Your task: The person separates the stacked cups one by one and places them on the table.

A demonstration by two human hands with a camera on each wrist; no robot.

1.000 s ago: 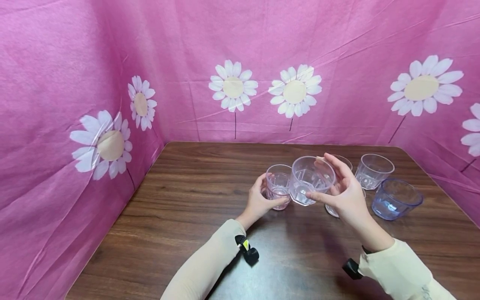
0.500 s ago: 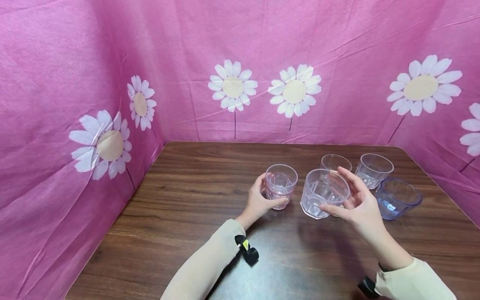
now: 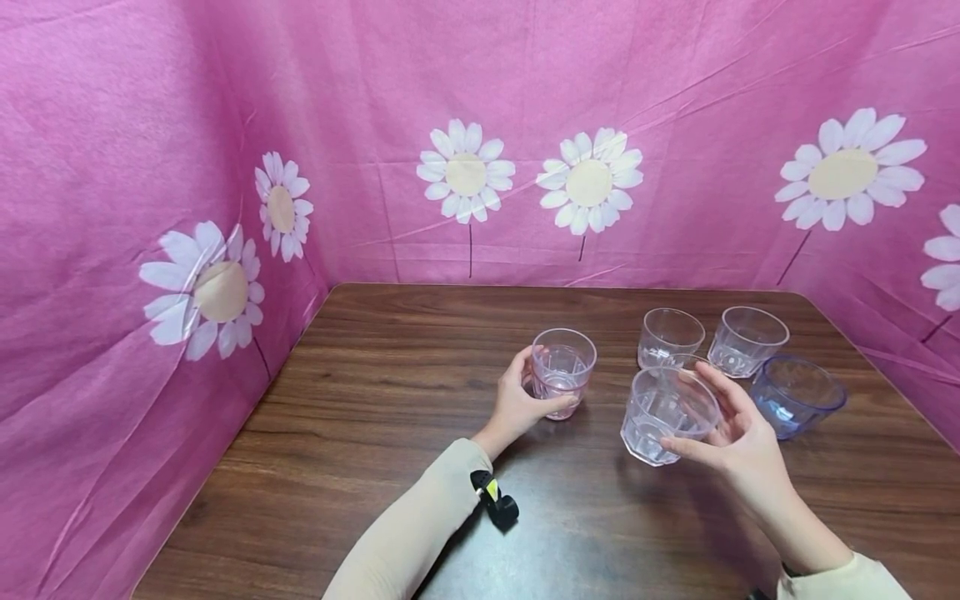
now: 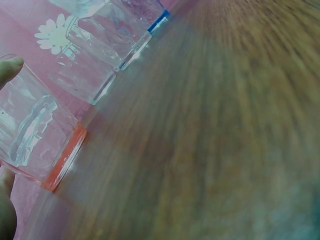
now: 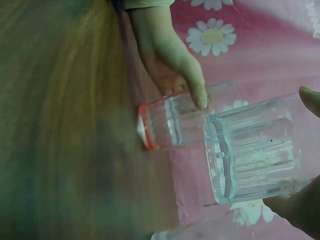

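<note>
My left hand (image 3: pixel 525 398) grips a pink-tinted tumbler (image 3: pixel 557 407) standing on the table, and a clear tumbler (image 3: pixel 562 358) appears nested inside it. In the left wrist view the pink tumbler's base (image 4: pixel 65 157) looks orange-red and rests on the wood. To the right, my right hand (image 3: pixel 750 454) holds another clear faceted tumbler (image 3: pixel 660 425) by its side, thumb in front and fingers behind. That tumbler is tilted slightly and raised off the table, apart from the nested pair. The right wrist view shows its thick faceted base (image 5: pixel 220 160).
Behind the right hand stand a clear tumbler (image 3: pixel 670 333), a wider clear tumbler (image 3: pixel 747 337) and a blue tumbler (image 3: pixel 798 400). Another clear rim is partly hidden behind the held tumbler. The wooden table (image 3: pixel 360 375) meets a pink flowered cloth (image 3: pixel 375 167) at its back edge.
My right hand has carried its clear tumbler rightward and nearer to me, away from the nested pair. The left hand and its tumblers have stayed put.
</note>
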